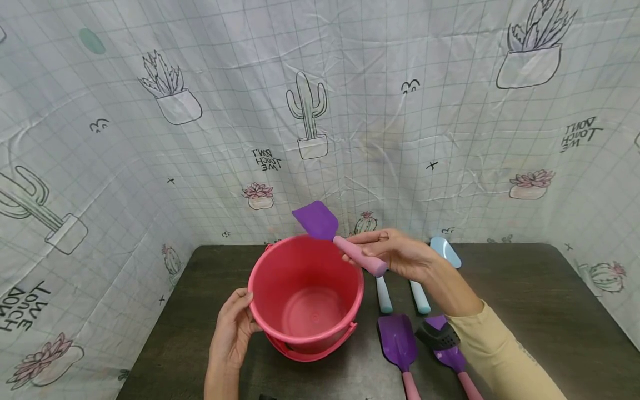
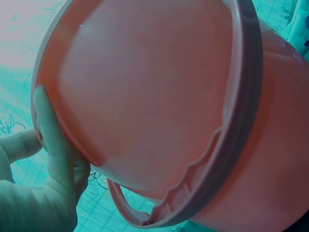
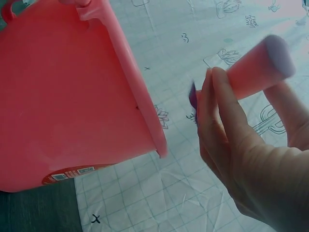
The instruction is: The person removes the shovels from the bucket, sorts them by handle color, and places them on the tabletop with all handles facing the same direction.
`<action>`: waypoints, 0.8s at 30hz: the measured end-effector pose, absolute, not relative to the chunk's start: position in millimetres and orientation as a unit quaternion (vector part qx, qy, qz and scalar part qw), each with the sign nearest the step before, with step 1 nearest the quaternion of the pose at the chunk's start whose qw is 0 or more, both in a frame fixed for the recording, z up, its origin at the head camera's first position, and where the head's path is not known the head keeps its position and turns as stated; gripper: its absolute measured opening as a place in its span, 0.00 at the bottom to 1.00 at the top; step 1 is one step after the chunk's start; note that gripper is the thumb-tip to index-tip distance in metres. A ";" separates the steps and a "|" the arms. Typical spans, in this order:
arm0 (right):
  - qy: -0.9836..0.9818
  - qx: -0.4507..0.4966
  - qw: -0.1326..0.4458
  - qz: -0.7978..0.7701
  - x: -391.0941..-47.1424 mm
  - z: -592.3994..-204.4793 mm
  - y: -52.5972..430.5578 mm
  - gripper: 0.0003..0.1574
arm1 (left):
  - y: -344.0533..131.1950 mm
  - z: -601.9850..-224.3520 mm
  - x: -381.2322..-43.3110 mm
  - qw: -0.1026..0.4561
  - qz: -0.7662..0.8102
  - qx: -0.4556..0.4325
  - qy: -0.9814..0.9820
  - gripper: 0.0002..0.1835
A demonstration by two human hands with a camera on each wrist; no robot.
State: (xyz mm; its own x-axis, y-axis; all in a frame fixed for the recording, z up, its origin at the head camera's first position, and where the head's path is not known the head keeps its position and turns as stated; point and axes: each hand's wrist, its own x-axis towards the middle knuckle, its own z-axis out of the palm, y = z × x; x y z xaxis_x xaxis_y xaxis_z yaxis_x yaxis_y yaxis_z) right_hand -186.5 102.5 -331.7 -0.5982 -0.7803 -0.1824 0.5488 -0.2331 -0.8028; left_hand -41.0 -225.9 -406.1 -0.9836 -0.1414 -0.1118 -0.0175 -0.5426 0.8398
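On the dark table (image 1: pixel 525 300), a red bucket (image 1: pixel 306 294) stood near the front edge with its handle folded down toward the person, and the left hand (image 1: pixel 232 329) grasped its near-left rim, thumb hooked over the lip (image 2: pixel 50 130). Above the bucket's far right rim, the right hand (image 1: pixel 400 254) pinched the pink handle of a purple toy shovel (image 1: pixel 336 234), whose blade tilted up over the bucket's back edge. Just right of the bucket lay two more purple shovels (image 1: pixel 398 344) and two pale blue tools (image 1: pixel 384 294), partly hidden by the right arm.
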 end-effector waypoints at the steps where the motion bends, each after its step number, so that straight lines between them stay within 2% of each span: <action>1: 0.451 -0.132 0.428 -0.772 -186.2 -331.6 102.6 0.36 | -226.0 -406.1 -41.1 0.036 -0.874 0.084 -0.477 0.06; 3: 0.459 -0.139 0.426 -0.767 -185.3 -331.2 102.4 0.41 | -226.0 -406.1 -41.0 0.036 -0.874 0.084 -0.477 0.06; 5: 0.466 -0.146 0.424 -0.763 -184.5 -330.6 102.4 0.43 | -226.0 -406.2 -41.0 0.036 -0.874 0.081 -0.477 0.06; 24: 0.528 -0.180 0.404 -0.725 -181.1 -333.6 109.2 0.41 | -226.3 -406.0 -40.8 0.036 -0.875 0.084 -0.476 0.06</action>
State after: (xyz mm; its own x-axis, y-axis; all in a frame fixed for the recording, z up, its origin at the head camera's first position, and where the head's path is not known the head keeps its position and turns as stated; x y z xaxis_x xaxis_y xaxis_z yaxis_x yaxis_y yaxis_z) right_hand -181.1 109.2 -333.6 -0.6087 -0.7759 -0.1660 0.3969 -0.1165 -0.9104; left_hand -40.8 -226.3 -406.0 -0.9834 -0.1429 -0.1119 -0.0162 -0.5451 0.8382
